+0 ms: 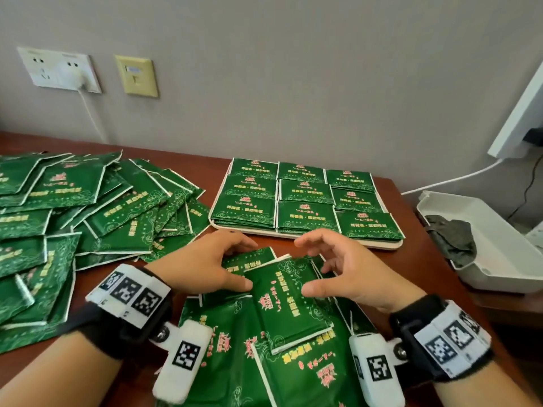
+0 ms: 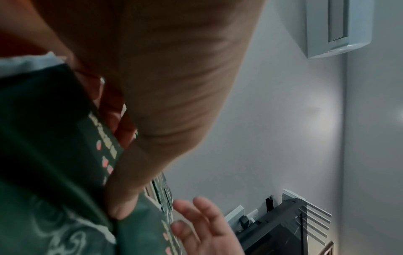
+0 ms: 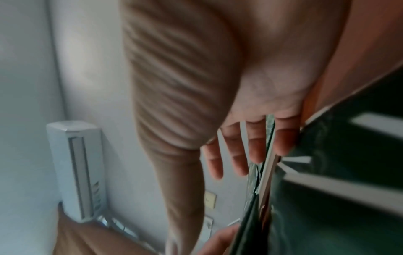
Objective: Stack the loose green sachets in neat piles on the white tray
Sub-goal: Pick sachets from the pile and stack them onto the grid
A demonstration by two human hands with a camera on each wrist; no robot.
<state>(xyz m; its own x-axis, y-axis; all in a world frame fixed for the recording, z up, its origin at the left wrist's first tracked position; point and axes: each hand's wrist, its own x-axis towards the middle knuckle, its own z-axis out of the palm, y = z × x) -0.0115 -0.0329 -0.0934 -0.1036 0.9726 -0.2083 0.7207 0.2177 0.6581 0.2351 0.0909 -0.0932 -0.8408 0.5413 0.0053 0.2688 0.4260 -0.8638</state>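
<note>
A small stack of green sachets (image 1: 289, 304) lies on more loose sachets (image 1: 232, 365) at the table's front centre. My left hand (image 1: 246, 267) grips this stack, thumb on its left edge and fingers curled over its far end. In the left wrist view the thumb (image 2: 122, 205) presses the green sachet (image 2: 54, 155). My right hand (image 1: 311, 265) hovers at the stack's right side with spread fingers (image 3: 237, 155), its thumb resting on top. The white tray (image 1: 379, 245) behind holds several neat green piles.
A big heap of loose sachets (image 1: 88, 207) covers the table's left half. At the right edge stands an open white box (image 1: 499, 259) holding a dark cloth. A white cable (image 1: 458, 179) runs along the back right. The wall is close behind the tray.
</note>
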